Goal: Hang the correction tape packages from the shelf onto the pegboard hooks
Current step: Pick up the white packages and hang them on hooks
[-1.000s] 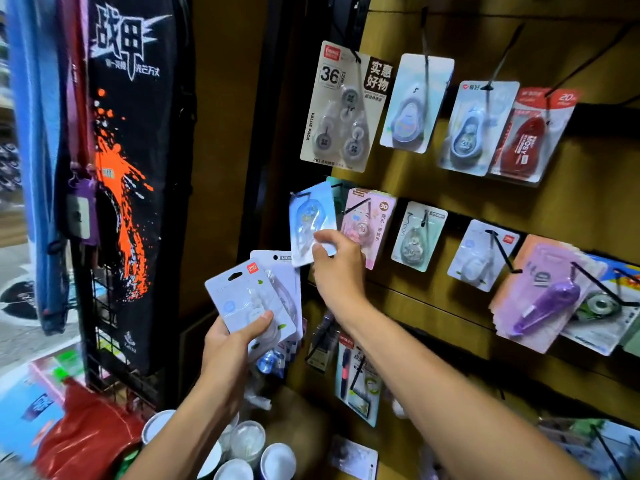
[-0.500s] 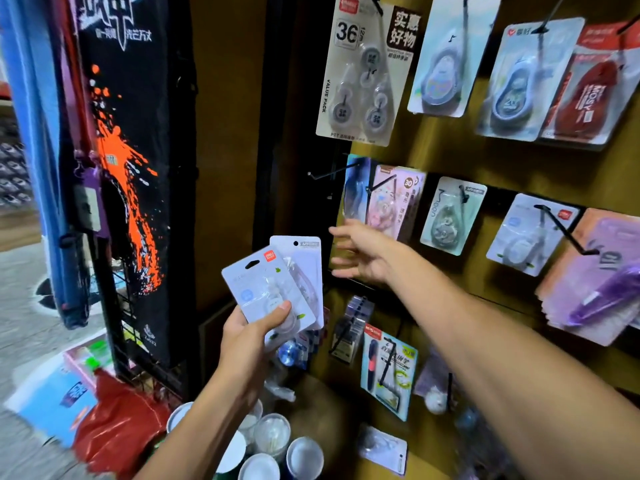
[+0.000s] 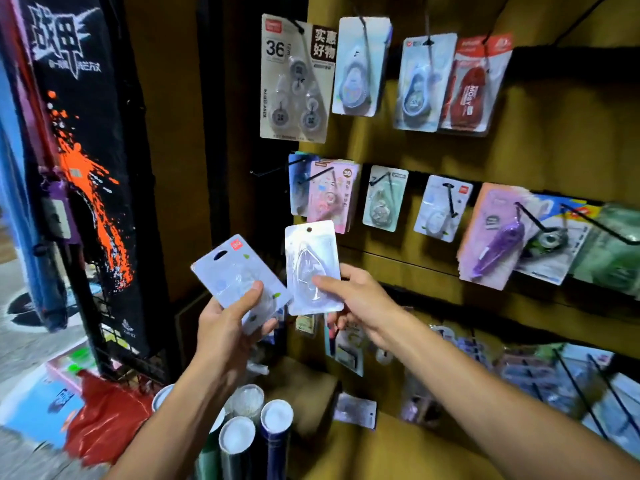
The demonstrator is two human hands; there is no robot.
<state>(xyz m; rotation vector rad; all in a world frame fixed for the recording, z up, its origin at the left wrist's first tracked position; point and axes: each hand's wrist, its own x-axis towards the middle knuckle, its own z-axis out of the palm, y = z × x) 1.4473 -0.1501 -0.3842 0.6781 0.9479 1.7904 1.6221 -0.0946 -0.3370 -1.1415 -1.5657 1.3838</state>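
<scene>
Pegboard (image 3: 540, 157) rows at frame right are carrying many packages; right hand (image 3: 360, 303) is pinching another correction tape package (image 3: 311, 268), left hand (image 3: 225, 323) gripping a spare package (image 3: 235, 275), both unhung.

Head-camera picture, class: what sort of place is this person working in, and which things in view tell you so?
Most likely a stationery shop. Carded correction tape packs, such as the beige three-pack marked 36, hang in rows from black wire pegboard hooks, and both hands, left and right, hold more packs.

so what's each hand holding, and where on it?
Right hand pinches an upright package at its lower right edge. Left hand grips a tilted package by its lower end, thumb on front.
</scene>
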